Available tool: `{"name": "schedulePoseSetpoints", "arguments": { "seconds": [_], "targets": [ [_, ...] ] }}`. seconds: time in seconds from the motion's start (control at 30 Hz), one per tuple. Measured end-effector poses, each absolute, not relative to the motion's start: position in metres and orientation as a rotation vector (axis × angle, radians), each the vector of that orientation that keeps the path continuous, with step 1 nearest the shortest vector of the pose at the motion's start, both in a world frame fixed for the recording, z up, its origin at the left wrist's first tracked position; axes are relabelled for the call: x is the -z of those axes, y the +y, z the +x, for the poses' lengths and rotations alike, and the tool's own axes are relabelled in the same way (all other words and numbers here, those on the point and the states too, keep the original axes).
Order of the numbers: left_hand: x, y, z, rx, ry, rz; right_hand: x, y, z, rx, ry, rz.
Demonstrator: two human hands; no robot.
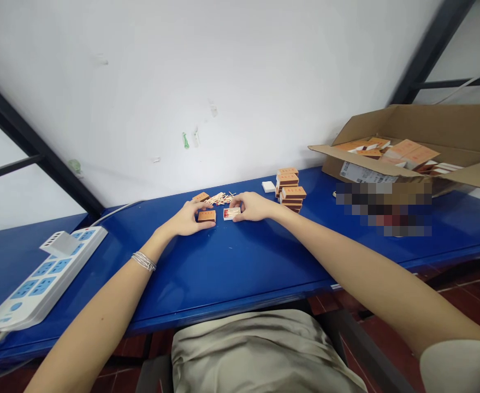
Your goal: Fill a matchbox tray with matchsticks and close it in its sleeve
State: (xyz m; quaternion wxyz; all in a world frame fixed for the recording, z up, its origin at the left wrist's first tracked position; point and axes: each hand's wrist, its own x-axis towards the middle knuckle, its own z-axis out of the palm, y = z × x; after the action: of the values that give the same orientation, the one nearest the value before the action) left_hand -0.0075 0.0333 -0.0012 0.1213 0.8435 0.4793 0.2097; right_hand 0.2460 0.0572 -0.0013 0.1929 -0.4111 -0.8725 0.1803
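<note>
Left hand (187,219) closes its fingers on an orange box (207,216) lying on the blue table (231,262). Just beside it, the right hand (254,207) pinches a tray (231,213) of matches. Loose matches (220,198) lie behind, with a stack (291,190) to the right.

No legible txt; label (362,173) on cardboard box (428,128) & matchbox (207,215) print too blurry to read

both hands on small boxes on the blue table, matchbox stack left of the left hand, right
No. The head view shows the stack right of the right hand, not left of the left hand. Both hands are on small boxes on the blue table.
</note>
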Motion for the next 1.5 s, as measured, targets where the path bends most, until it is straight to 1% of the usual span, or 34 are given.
{"name": "schedulePoseSetpoints", "arguments": {
  "seconds": [0.13,0.2,0.33,0.47,0.57,0.73,0.83,0.97,1.07,1.3,1.5],
  "targets": [
    [0.006,0.031,0.007,-0.65,1.388,2.484,0.001,0.056,0.245,-0.499,-2.457,-1.14],
    [0.005,0.031,0.009,-0.734,1.362,2.416,0.0,0.055,0.245,-0.514,-2.44,-1.149],
    [-0.001,0.028,0.007,-0.9,1.192,1.994,-0.003,0.055,0.246,-0.557,-2.388,-1.153],
    [-0.01,0.024,0.002,-0.897,0.876,1.616,-0.005,0.055,0.246,-0.588,-2.301,-1.121],
    [-0.011,0.024,-0.003,-0.864,0.806,1.532,-0.006,0.054,0.246,-0.586,-2.292,-1.127],
    [-0.007,0.029,-0.008,-0.835,0.793,1.578,-0.009,0.052,0.246,-0.574,-2.284,-1.153],
    [-0.005,0.031,-0.007,-0.885,0.811,1.581,-0.01,0.052,0.247,-0.559,-2.275,-1.166],
    [-0.006,0.033,-0.005,-1.015,0.851,1.449,-0.009,0.054,0.248,-0.567,-2.254,-1.143],
    [-0.009,0.033,-0.003,-1.044,0.858,1.325,-0.01,0.055,0.249,-0.568,-2.242,-1.144],
    [-0.017,0.026,0.002,-0.854,0.956,1.296,-0.012,0.054,0.25,-0.552,-2.197,-1.117],
    [-0.016,0.023,0.007,-0.829,0.976,1.363,-0.011,0.041,0.24,-0.459,-2.156,-0.891]
  ]
}}
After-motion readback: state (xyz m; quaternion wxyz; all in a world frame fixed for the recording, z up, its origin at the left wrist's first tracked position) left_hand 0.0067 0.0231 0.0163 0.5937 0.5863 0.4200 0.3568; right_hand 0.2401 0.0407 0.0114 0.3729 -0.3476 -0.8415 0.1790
